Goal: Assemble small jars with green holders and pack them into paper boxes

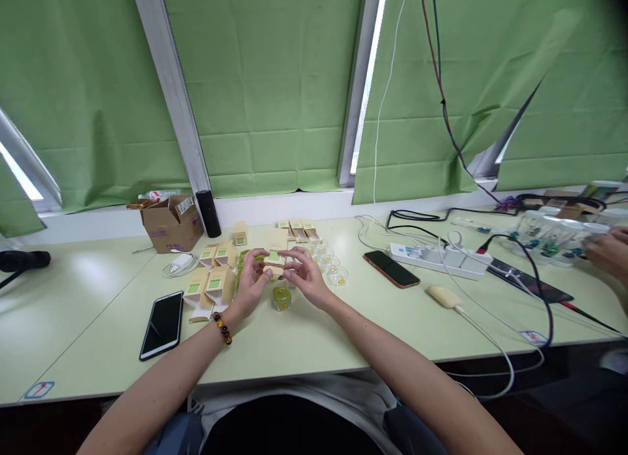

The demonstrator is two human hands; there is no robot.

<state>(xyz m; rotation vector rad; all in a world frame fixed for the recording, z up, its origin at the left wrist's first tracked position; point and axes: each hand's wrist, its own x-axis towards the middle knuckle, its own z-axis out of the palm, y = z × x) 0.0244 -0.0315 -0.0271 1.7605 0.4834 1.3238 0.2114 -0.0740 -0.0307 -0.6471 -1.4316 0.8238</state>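
Note:
My left hand (251, 281) and my right hand (308, 279) grip opposite sides of a small beige carton (273, 270) with a green window. Both sets of fingers are closed round its edges and cover part of it. Just below, on the table, sits a small clear jar with a green lid (282, 298). Several matching cartons (220, 286) stand to the left of my left hand, some with flaps folded out. Green pieces, partly hidden, lie behind my left fingers. Beyond my right hand are clear little containers (337, 273) with yellow bits inside.
A phone (161, 325) lies at left, another phone (391, 269) at right. Behind stand a cardboard box (171, 224) and a black cylinder (209, 214). Cables trail from a white power strip (441, 261). At far right, another person's hand (610, 251) is beside clear jars (562, 239).

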